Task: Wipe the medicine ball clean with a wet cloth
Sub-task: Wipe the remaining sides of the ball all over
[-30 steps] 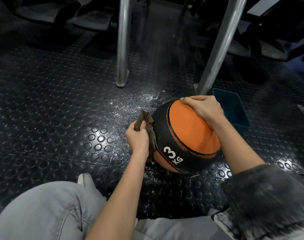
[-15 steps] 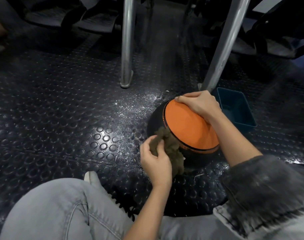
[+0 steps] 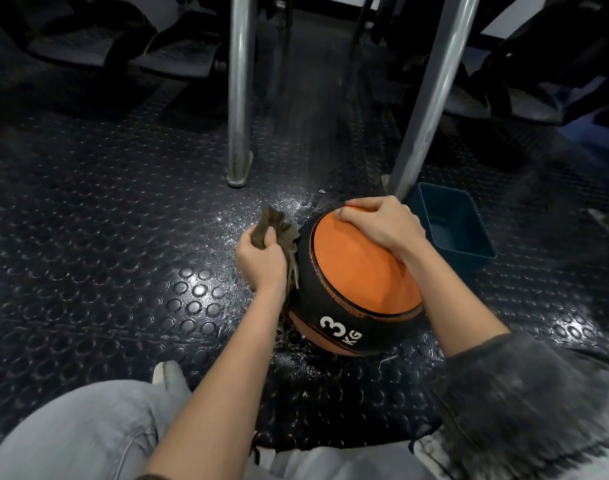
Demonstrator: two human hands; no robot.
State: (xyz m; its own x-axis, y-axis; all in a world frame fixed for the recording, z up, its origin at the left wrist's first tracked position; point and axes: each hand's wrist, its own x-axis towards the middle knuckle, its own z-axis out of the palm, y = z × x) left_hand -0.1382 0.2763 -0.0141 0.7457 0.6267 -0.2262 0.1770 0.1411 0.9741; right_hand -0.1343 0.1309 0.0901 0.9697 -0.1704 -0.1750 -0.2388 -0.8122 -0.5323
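"Medicine ball (image 3: 361, 271), where is it?"
"On the studded rubber floor (image 3: 123, 271), centre of view — a blue tub (image 3: 455, 230) near it at two o'clock."
"And the hands?"
"Right hand (image 3: 382, 225) curls its fingers over the ball's top, at twelve o'clock; left hand (image 3: 259, 259) grips the brown cloth (image 3: 282, 233), pressed against its side at nine o'clock."

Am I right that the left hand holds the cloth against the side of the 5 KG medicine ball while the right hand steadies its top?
Not quite: the head view shows the medicine ball marked 3 KG, not 5 KG. The rest holds: the left hand holds the cloth against its side and the right hand steadies its top.
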